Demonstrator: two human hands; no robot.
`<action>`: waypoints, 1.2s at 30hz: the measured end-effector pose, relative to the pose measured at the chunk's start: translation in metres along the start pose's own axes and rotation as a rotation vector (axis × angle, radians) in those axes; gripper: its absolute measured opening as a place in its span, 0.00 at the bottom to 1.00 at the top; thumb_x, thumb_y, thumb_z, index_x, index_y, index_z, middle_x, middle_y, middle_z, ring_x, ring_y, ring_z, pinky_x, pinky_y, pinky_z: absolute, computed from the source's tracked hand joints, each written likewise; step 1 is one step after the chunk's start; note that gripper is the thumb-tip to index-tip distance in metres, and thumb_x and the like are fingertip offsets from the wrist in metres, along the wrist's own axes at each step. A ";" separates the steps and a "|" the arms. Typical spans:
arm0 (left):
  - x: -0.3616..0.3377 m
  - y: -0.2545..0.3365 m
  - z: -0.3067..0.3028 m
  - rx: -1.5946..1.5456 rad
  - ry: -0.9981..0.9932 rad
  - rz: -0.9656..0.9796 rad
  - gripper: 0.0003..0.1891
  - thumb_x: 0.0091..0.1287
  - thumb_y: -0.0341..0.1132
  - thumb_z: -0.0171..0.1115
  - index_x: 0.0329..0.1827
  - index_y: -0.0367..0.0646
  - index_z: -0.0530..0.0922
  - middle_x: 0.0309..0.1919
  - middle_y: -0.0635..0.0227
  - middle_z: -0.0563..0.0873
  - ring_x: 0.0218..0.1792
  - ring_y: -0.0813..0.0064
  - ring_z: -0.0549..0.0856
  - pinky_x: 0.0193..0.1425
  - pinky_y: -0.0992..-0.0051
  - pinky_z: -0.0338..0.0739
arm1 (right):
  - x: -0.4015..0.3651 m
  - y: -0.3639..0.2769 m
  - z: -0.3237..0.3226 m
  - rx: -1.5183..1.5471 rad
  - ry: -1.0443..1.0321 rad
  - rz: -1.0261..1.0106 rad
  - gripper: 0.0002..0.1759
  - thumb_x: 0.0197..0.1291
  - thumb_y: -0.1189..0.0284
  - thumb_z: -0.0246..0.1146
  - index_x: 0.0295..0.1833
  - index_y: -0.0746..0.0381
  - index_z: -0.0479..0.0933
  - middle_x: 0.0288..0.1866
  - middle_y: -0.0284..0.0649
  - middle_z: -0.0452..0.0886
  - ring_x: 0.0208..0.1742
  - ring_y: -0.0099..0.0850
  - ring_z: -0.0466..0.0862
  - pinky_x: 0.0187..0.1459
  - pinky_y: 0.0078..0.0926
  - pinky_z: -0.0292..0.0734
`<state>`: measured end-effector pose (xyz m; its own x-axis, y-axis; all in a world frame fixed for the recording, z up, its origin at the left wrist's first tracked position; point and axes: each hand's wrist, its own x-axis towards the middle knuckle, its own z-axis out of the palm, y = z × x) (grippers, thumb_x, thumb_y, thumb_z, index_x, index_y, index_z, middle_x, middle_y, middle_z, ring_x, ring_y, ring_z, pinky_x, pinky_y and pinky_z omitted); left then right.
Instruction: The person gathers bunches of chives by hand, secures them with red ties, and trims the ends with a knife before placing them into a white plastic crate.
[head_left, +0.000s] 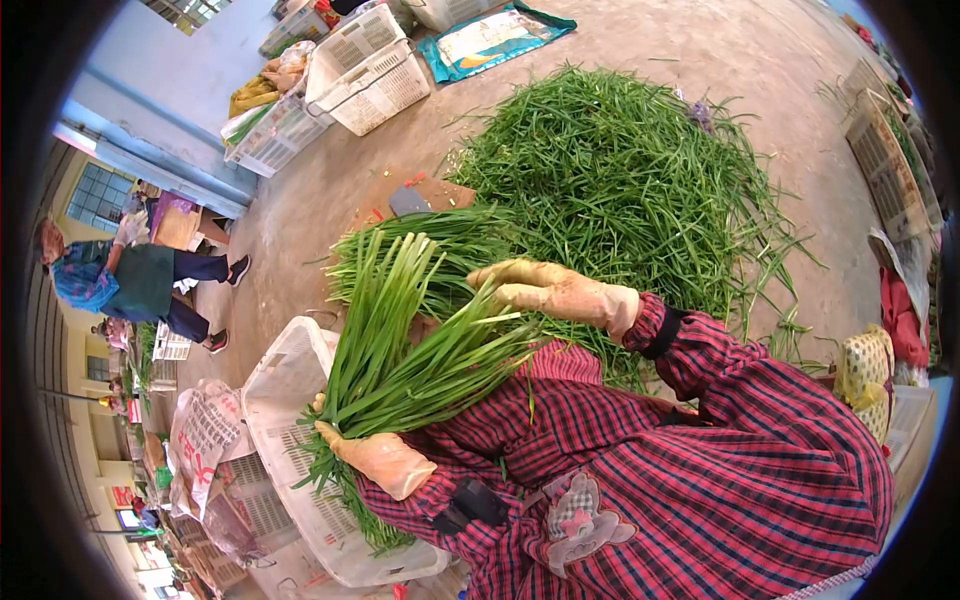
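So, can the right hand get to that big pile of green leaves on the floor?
Probably yes. The right hand lies open on the bunch, and the pile spreads over the floor just past it, with nothing between them. It may take a lean forward.

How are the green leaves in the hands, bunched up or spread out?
Bunched: the left hand squeezes the green leaves together at one end; their tips fan out by the right hand.
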<state>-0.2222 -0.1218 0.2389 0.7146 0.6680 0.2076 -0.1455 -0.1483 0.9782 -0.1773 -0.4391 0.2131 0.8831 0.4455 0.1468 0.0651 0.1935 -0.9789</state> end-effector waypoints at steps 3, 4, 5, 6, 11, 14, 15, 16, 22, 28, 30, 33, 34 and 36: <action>-0.001 0.005 -0.003 -0.107 0.001 -0.085 0.26 0.75 0.29 0.62 0.74 0.29 0.72 0.64 0.56 0.81 0.57 0.68 0.84 0.62 0.69 0.82 | 0.006 0.014 0.000 0.200 -0.134 0.155 0.27 0.80 0.60 0.59 0.77 0.60 0.70 0.70 0.37 0.79 0.69 0.27 0.77 0.70 0.30 0.73; -0.001 0.005 -0.005 -0.104 0.005 -0.084 0.26 0.75 0.29 0.62 0.74 0.29 0.72 0.64 0.56 0.81 0.57 0.68 0.84 0.62 0.69 0.82 | 0.003 0.014 0.000 0.278 -0.135 0.141 0.27 0.79 0.61 0.60 0.77 0.61 0.70 0.70 0.37 0.79 0.69 0.27 0.77 0.71 0.30 0.73; 0.001 0.003 -0.007 -0.097 0.016 -0.083 0.25 0.75 0.29 0.61 0.74 0.29 0.72 0.63 0.56 0.81 0.57 0.68 0.84 0.62 0.69 0.81 | 0.002 0.011 0.001 0.355 -0.135 0.128 0.28 0.78 0.62 0.61 0.77 0.62 0.70 0.69 0.37 0.79 0.69 0.27 0.77 0.71 0.30 0.73; 0.002 0.001 -0.008 -0.091 0.025 -0.083 0.25 0.75 0.30 0.61 0.73 0.28 0.71 0.63 0.56 0.81 0.57 0.68 0.84 0.62 0.70 0.81 | 0.002 0.011 0.003 0.355 -0.135 0.130 0.28 0.78 0.62 0.61 0.77 0.62 0.70 0.69 0.37 0.79 0.69 0.27 0.77 0.71 0.30 0.73; -0.001 -0.004 -0.005 -0.119 0.029 -0.077 0.25 0.76 0.30 0.60 0.74 0.29 0.71 0.63 0.56 0.81 0.57 0.68 0.84 0.61 0.70 0.82 | 0.006 -0.007 0.010 0.353 -0.102 0.090 0.29 0.74 0.66 0.67 0.75 0.65 0.71 0.69 0.40 0.80 0.69 0.28 0.78 0.72 0.31 0.72; 0.002 -0.008 -0.007 -0.138 0.016 -0.099 0.25 0.77 0.28 0.59 0.75 0.30 0.71 0.63 0.55 0.81 0.57 0.68 0.84 0.60 0.70 0.82 | 0.008 -0.003 0.011 0.337 -0.074 0.137 0.25 0.73 0.67 0.67 0.71 0.66 0.76 0.67 0.41 0.81 0.66 0.27 0.80 0.70 0.30 0.75; 0.004 -0.010 -0.009 -0.214 0.021 -0.143 0.25 0.77 0.28 0.59 0.75 0.30 0.71 0.64 0.55 0.81 0.57 0.68 0.84 0.60 0.70 0.82 | 0.007 0.001 0.010 0.413 -0.057 0.138 0.24 0.73 0.69 0.67 0.71 0.65 0.76 0.65 0.40 0.83 0.63 0.26 0.82 0.68 0.29 0.76; 0.005 -0.012 -0.010 -0.212 0.023 -0.144 0.25 0.77 0.28 0.59 0.75 0.30 0.71 0.64 0.55 0.81 0.57 0.68 0.84 0.60 0.70 0.82 | 0.007 0.004 0.010 0.489 -0.040 0.138 0.24 0.73 0.70 0.67 0.70 0.65 0.76 0.63 0.39 0.84 0.59 0.25 0.84 0.66 0.28 0.78; 0.019 -0.014 -0.024 -0.041 0.022 -0.073 0.25 0.75 0.23 0.57 0.74 0.30 0.71 0.64 0.57 0.82 0.58 0.68 0.83 0.63 0.71 0.80 | -0.004 0.006 -0.027 0.738 0.125 -0.045 0.24 0.74 0.71 0.64 0.72 0.64 0.73 0.46 0.34 0.83 0.46 0.25 0.82 0.54 0.27 0.80; 0.027 -0.003 -0.023 0.188 0.045 -0.041 0.27 0.70 0.21 0.61 0.73 0.28 0.72 0.64 0.55 0.83 0.59 0.68 0.83 0.67 0.71 0.76 | -0.033 0.054 -0.051 -0.864 0.137 0.018 0.22 0.71 0.69 0.67 0.68 0.61 0.79 0.69 0.40 0.82 0.67 0.34 0.82 0.70 0.33 0.75; 0.033 -0.017 -0.031 0.009 0.020 -0.134 0.28 0.69 0.20 0.61 0.74 0.28 0.72 0.65 0.54 0.82 0.59 0.67 0.83 0.67 0.70 0.77 | -0.025 0.032 -0.033 -0.196 0.035 0.270 0.25 0.72 0.69 0.67 0.72 0.60 0.77 0.71 0.42 0.79 0.70 0.33 0.78 0.72 0.34 0.73; 0.032 -0.008 -0.026 0.148 0.033 -0.036 0.31 0.65 0.19 0.65 0.74 0.28 0.71 0.64 0.54 0.82 0.57 0.67 0.84 0.65 0.70 0.79 | -0.017 0.017 -0.005 0.104 -0.072 0.220 0.30 0.72 0.69 0.67 0.76 0.62 0.71 0.73 0.40 0.76 0.72 0.31 0.75 0.73 0.34 0.72; 0.030 -0.006 -0.026 0.150 0.035 -0.038 0.31 0.65 0.19 0.65 0.74 0.28 0.71 0.64 0.54 0.82 0.57 0.67 0.84 0.65 0.70 0.79 | -0.012 0.036 0.002 0.102 -0.092 0.091 0.27 0.73 0.68 0.67 0.74 0.62 0.74 0.67 0.42 0.81 0.68 0.31 0.78 0.70 0.33 0.75; 0.026 0.007 -0.021 0.205 0.032 -0.064 0.32 0.65 0.19 0.66 0.75 0.28 0.71 0.64 0.54 0.82 0.58 0.67 0.84 0.65 0.70 0.79 | -0.006 0.043 0.015 -0.048 -0.041 0.241 0.22 0.73 0.68 0.67 0.69 0.63 0.78 0.59 0.41 0.85 0.61 0.29 0.83 0.64 0.32 0.79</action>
<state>-0.2196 -0.0903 0.2513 0.6952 0.7033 0.1486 0.0436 -0.2476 0.9679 -0.1870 -0.4201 0.1726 0.8565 0.5087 -0.0870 -0.1222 0.0361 -0.9918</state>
